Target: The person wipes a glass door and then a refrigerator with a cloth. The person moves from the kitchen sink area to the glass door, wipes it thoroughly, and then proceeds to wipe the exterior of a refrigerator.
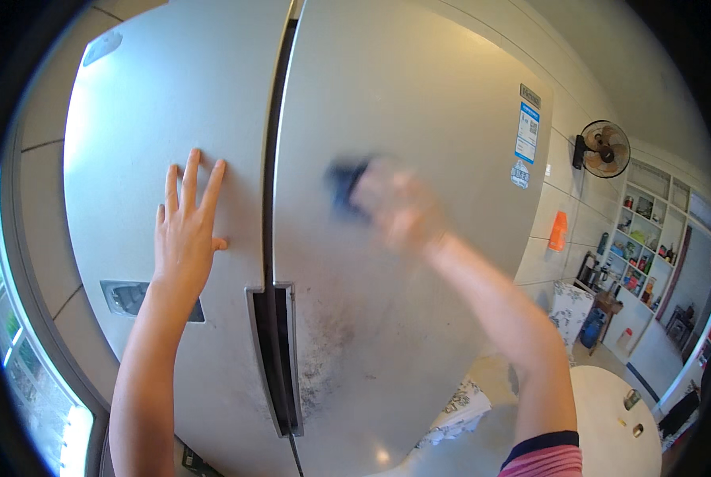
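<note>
A large silver double-door refrigerator [415, 107] fills the middle of the view. Flat on its left door, fingers spread, rests my left hand [188, 226], holding nothing. My right hand [400, 206], blurred by motion, grips a dark cloth or pad [348, 185] against the right door. Dark smudges [325, 352] mark that door beside the recessed handle [275, 358], lower than both hands. A grey panel [126, 296] on the left door is partly hidden by my left forearm.
A window [33, 381] lies at the far left. To the right are a wall fan [606, 149], an orange object [558, 231] on the tiled wall, shelves [645, 238] of bottles and jars, and a round table [609, 411] with small items. Patterned cloth [460, 414] shows beside the refrigerator.
</note>
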A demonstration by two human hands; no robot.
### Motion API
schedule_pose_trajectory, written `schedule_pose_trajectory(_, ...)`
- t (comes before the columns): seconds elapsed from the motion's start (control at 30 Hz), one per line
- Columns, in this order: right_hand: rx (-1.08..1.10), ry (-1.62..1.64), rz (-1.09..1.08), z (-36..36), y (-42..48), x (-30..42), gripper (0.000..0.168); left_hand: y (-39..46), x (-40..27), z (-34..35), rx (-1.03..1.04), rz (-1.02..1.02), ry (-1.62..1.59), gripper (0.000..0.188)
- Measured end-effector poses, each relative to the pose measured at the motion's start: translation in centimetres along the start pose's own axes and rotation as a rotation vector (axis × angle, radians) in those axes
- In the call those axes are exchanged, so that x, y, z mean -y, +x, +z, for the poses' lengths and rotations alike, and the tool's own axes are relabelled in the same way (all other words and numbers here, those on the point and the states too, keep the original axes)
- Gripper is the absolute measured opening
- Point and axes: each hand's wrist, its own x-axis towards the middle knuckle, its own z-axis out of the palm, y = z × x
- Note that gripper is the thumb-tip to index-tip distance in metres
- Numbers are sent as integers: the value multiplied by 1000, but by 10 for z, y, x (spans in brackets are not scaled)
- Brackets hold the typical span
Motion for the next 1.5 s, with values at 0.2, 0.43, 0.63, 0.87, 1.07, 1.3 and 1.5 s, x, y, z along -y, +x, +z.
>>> schedule_pose_trajectory(0.2,-800,-465,61,-53,46,-68,38,-4,-46,10,-246,35,-219,68)
schedule_pose_trajectory(0.43,-21,-93,-485,-13,-50,-29,54,18,-147,11,-461,92,-366,54)
schedule_pose_trajectory(0.63,-779,-501,154,-130,40,-180,44,28,-203,21,-517,88,-372,51)
schedule_pose_trajectory(0.87,-114,-75,-432,-46,-88,-81,50,20,-235,17,-299,106,-258,83)
schedule_pose_trajectory(1.07,-433,-314,9,-124,-10,-182,53,4,-249,1,71,38,-122,113)
schedule_pose_trajectory(1.3,-698,-425,311,-148,13,-240,56,7,-265,5,95,-11,20,119)
schedule_pose_trajectory(1.5,-530,-275,247,-82,-125,-162,56,11,-255,10,78,-19,54,120)
